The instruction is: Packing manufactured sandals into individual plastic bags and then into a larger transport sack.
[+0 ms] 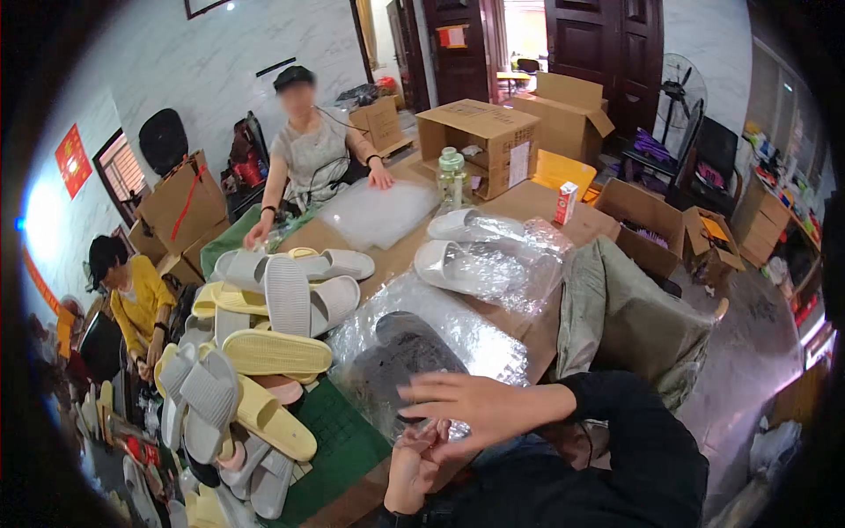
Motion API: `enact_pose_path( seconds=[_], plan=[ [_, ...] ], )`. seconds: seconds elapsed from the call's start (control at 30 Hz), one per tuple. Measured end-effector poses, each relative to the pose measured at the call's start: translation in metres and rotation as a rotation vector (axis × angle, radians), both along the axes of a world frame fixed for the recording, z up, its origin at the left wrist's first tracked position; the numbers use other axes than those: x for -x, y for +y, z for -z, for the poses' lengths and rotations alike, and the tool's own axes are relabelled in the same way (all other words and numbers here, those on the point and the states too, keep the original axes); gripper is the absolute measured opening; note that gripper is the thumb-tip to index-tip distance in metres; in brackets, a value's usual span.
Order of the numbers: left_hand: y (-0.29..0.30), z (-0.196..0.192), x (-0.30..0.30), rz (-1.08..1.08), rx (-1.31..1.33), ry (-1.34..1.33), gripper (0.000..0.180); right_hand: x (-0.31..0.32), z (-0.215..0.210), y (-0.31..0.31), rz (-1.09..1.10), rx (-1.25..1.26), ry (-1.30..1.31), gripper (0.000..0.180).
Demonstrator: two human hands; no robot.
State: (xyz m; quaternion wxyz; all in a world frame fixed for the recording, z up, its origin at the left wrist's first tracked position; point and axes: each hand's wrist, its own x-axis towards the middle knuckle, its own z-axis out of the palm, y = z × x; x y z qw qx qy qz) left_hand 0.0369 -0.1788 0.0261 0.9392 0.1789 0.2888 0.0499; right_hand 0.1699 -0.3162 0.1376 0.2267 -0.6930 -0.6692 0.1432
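In front of me a dark grey slipper [407,345] lies under or inside clear plastic film [488,339]. My left hand [414,465] is beside the film's near edge, its fingers closed in a pinch; what is between them is too small to make out. Just above and to the right, my right hand [488,407] reaches across with fingers stretched out and slightly blurred, its thumb side close to the left fingertips. Beyond the dark slipper, white slippers [462,264] rest in or on more clear film. A heap of white and yellow slippers [277,352] is to the left.
Across the table a person [308,150] touches a stack of clear sheets [383,211]. Another person in yellow [141,304] is at far left. A green jar [451,176], open carton [480,141] and small box [566,202] stand behind. A grey sack [629,308] hangs at right.
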Motion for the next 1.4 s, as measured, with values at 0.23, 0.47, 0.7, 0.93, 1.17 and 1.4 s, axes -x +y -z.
enact_pose_path(
  seconds=[0.23,0.47,0.7,0.93,1.17,1.4],
  plan=[
    [-0.028,-0.058,0.002,0.476,-0.599,-0.212,0.063,-0.048,0.05,-0.013,0.266,-0.019,-0.42,0.092],
    [-0.026,-0.065,0.016,0.47,-0.778,-0.564,0.055,-0.094,0.021,-0.048,0.513,-0.327,-0.508,0.036],
    [0.038,-0.037,0.064,0.245,-0.833,-0.113,0.05,-0.196,-0.002,-0.077,1.09,-0.391,-1.152,0.004],
    [0.071,-0.052,0.115,-0.012,-0.888,0.017,0.036,-0.366,0.105,-0.06,1.359,0.107,-1.007,0.012],
    [0.07,-0.054,0.211,-0.634,-0.962,0.148,0.052,-0.341,0.111,-0.002,1.049,0.021,-0.489,0.04],
    [0.012,-0.009,0.234,-0.697,-0.576,-0.053,0.082,-0.073,0.034,0.103,0.217,-0.2,0.484,0.063]
  ],
)
